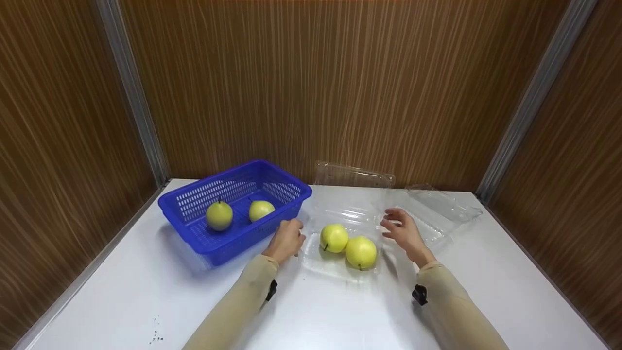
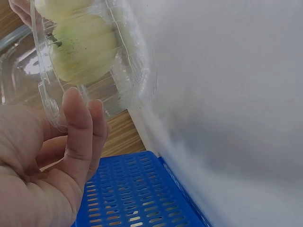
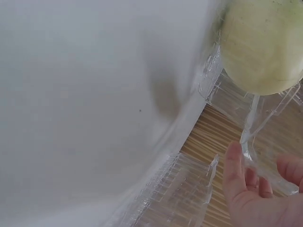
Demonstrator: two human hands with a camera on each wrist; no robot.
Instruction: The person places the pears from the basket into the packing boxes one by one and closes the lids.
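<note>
Pears [image 1: 334,238], two of them yellow-green, sit side by side in the near part of an open clear plastic box [image 1: 315,256], their stems facing the person. The box's lid [image 1: 354,176] stands up behind them at the table's [image 1: 146,287] far edge. The left hand [image 1: 285,239] is at the box's left edge, fingers bent; in the left wrist view, its fingertips overlap the clear rim, and I cannot tell whether they pinch it. The right hand [image 1: 404,234] is by the box's right side, thumb and fingers spread apart; contact with the plastic is unclear.

Just left of the left hand, a blue basket [image 1: 233,255] with slotted walls sits at an angle, holding two more pears, one at left [image 1: 219,217], one at right [image 1: 261,211]. Another clear plastic container [image 1: 440,214] lies beyond the right hand. Wood-grain panels [image 1: 340,87] enclose the white table.
</note>
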